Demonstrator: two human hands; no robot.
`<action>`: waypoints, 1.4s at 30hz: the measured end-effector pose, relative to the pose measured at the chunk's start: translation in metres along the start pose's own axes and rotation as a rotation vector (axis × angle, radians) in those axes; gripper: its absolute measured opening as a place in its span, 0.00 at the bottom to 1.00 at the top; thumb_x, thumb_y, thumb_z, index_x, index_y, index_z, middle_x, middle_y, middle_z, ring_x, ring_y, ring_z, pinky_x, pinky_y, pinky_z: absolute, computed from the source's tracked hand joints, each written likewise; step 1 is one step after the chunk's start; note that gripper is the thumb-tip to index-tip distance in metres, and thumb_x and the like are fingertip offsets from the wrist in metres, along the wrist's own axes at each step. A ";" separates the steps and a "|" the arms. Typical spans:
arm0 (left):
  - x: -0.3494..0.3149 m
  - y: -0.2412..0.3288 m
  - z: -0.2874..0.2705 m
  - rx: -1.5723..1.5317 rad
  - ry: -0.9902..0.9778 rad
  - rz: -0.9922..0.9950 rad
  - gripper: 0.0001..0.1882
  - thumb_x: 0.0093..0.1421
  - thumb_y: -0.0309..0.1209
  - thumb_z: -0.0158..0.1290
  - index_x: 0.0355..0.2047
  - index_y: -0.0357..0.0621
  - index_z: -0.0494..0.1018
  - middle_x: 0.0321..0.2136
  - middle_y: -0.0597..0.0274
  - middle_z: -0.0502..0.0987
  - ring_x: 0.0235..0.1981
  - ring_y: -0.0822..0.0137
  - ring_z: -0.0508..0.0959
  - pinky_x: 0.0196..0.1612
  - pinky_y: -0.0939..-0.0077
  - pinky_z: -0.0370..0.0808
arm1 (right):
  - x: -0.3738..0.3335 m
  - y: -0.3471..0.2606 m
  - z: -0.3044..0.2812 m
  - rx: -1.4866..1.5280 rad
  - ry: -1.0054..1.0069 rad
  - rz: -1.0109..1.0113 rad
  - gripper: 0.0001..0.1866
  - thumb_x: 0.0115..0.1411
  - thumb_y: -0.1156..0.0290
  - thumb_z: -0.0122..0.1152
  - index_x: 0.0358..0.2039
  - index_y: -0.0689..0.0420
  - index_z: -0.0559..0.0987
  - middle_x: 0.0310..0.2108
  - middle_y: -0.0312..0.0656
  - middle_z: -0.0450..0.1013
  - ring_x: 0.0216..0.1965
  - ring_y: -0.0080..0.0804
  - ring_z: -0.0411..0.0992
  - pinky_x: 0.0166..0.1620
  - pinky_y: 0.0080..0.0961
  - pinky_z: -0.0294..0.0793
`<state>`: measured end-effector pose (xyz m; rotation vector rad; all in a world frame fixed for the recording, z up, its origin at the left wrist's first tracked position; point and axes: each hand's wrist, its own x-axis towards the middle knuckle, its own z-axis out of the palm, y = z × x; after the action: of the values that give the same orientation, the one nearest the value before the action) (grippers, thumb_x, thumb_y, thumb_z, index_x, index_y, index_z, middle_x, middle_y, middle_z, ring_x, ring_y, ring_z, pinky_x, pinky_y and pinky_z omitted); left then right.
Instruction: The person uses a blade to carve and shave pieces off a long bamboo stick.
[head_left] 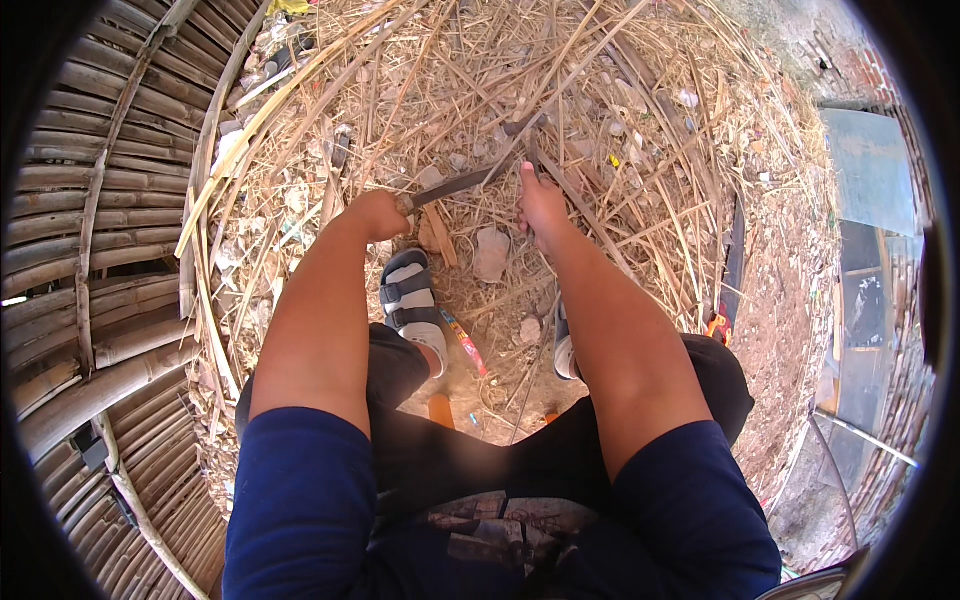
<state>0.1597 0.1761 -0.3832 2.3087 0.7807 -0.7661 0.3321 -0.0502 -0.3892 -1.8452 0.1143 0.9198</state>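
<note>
My left hand [378,215] is closed round the short handle of a machete [455,187], its dark, slightly curved blade reaching right toward my other hand. In my right hand [541,208] is the handle of what looks like a hammer [525,124]; its dark head lies just past the thumb, among straw. The machete's tip comes close to the right hand, and I cannot tell if it touches the hammer. Between my sandalled feet and the blade lie a pale flat stone [491,255] and a small wood piece [441,236].
Straw and split bamboo strips [640,190] cover the ground ahead. A slatted bamboo wall [110,200] stands on the left. On the right lie a handsaw [734,262] with a red-yellow handle and, farther off, a pale blue panel [870,165]. A colourful wrapper [463,343] is near my left foot.
</note>
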 end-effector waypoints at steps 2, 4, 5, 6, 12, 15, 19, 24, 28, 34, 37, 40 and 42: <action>-0.002 0.000 -0.003 -0.091 -0.063 -0.036 0.24 0.50 0.43 0.65 0.38 0.32 0.81 0.33 0.43 0.83 0.33 0.50 0.83 0.37 0.54 0.79 | 0.001 0.001 -0.001 0.002 0.004 0.001 0.27 0.71 0.41 0.48 0.33 0.55 0.69 0.21 0.33 0.61 0.18 0.25 0.59 0.22 0.27 0.61; -0.004 0.003 -0.008 -0.161 -0.184 -0.098 0.21 0.50 0.43 0.66 0.30 0.34 0.80 0.25 0.49 0.80 0.25 0.57 0.80 0.30 0.59 0.76 | 0.002 0.000 -0.003 0.018 0.005 0.003 0.28 0.71 0.40 0.48 0.34 0.56 0.70 0.21 0.33 0.61 0.18 0.25 0.59 0.21 0.27 0.61; -0.006 0.006 -0.011 -0.195 -0.244 -0.129 0.20 0.50 0.43 0.67 0.27 0.35 0.80 0.21 0.52 0.79 0.21 0.61 0.79 0.27 0.61 0.74 | 0.002 -0.001 -0.004 0.011 0.016 -0.019 0.28 0.72 0.40 0.48 0.34 0.56 0.70 0.20 0.34 0.62 0.18 0.26 0.60 0.21 0.28 0.62; -0.008 0.008 -0.014 -0.227 -0.252 -0.113 0.20 0.50 0.43 0.68 0.24 0.36 0.78 0.19 0.54 0.77 0.19 0.62 0.77 0.26 0.63 0.72 | 0.001 -0.003 -0.005 0.003 0.026 -0.042 0.28 0.72 0.40 0.47 0.35 0.57 0.71 0.20 0.34 0.63 0.18 0.26 0.61 0.21 0.28 0.63; -0.020 0.030 -0.029 -0.383 -0.297 -0.075 0.21 0.51 0.43 0.69 0.17 0.41 0.73 0.14 0.61 0.71 0.16 0.66 0.73 0.22 0.67 0.68 | 0.027 0.008 -0.030 -0.180 0.289 -0.290 0.38 0.72 0.41 0.43 0.31 0.69 0.79 0.28 0.55 0.76 0.33 0.51 0.76 0.43 0.47 0.72; -0.040 0.052 -0.050 -0.409 -0.312 -0.049 0.23 0.52 0.44 0.69 0.16 0.43 0.71 0.14 0.62 0.70 0.16 0.66 0.71 0.22 0.68 0.68 | 0.009 -0.010 -0.046 -0.111 0.289 -0.291 0.38 0.72 0.41 0.41 0.33 0.69 0.79 0.30 0.58 0.77 0.33 0.53 0.78 0.44 0.48 0.73; -0.062 0.074 -0.077 -0.391 -0.272 -0.021 0.24 0.53 0.45 0.69 0.15 0.45 0.69 0.14 0.63 0.69 0.16 0.67 0.70 0.22 0.69 0.68 | -0.030 -0.052 -0.083 -0.013 0.261 -0.210 0.38 0.72 0.40 0.40 0.39 0.69 0.79 0.30 0.58 0.78 0.26 0.49 0.78 0.40 0.45 0.75; -0.109 0.109 -0.110 -0.334 -0.253 0.035 0.26 0.56 0.44 0.67 0.13 0.47 0.65 0.13 0.65 0.67 0.15 0.69 0.68 0.22 0.71 0.66 | -0.055 -0.098 -0.161 -0.221 0.233 -0.306 0.34 0.72 0.41 0.43 0.34 0.66 0.76 0.24 0.50 0.74 0.18 0.39 0.72 0.29 0.40 0.75; -0.159 0.125 -0.117 -0.435 -0.202 0.101 0.24 0.57 0.42 0.67 0.15 0.48 0.65 0.13 0.68 0.67 0.14 0.72 0.67 0.21 0.74 0.65 | -0.094 -0.127 -0.237 0.016 0.042 -0.202 0.30 0.72 0.44 0.47 0.25 0.60 0.71 0.18 0.41 0.67 0.14 0.32 0.65 0.21 0.35 0.69; -0.228 0.140 -0.090 -0.808 -0.180 0.348 0.19 0.58 0.36 0.68 0.22 0.48 0.66 0.14 0.70 0.67 0.13 0.74 0.66 0.18 0.76 0.63 | -0.120 -0.089 -0.299 -0.092 0.203 -0.207 0.21 0.71 0.55 0.54 0.26 0.58 0.70 0.19 0.39 0.65 0.15 0.26 0.62 0.17 0.30 0.61; -0.259 0.162 -0.067 -0.969 -0.090 0.385 0.16 0.59 0.31 0.66 0.26 0.47 0.67 0.15 0.70 0.66 0.13 0.75 0.65 0.18 0.77 0.63 | -0.089 -0.054 -0.319 0.130 0.313 -0.072 0.15 0.67 0.65 0.54 0.25 0.60 0.70 0.20 0.44 0.67 0.14 0.29 0.64 0.17 0.34 0.62; -0.271 0.175 -0.052 -1.052 -0.028 0.455 0.14 0.61 0.31 0.64 0.28 0.47 0.67 0.16 0.71 0.66 0.14 0.75 0.65 0.19 0.78 0.63 | -0.102 -0.054 -0.335 0.082 0.341 -0.084 0.10 0.64 0.69 0.53 0.28 0.62 0.71 0.20 0.45 0.65 0.15 0.32 0.63 0.16 0.36 0.62; -0.274 0.181 -0.042 -1.096 0.013 0.457 0.14 0.61 0.32 0.64 0.28 0.47 0.67 0.16 0.71 0.66 0.15 0.75 0.66 0.19 0.77 0.64 | -0.104 -0.052 -0.339 0.173 0.327 -0.106 0.08 0.64 0.71 0.52 0.31 0.63 0.71 0.19 0.44 0.64 0.15 0.34 0.63 0.16 0.37 0.62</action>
<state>0.1136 -0.0085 -0.1123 1.3837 0.4513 -0.0427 0.4657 -0.3375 -0.2229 -1.8070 0.2860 0.5136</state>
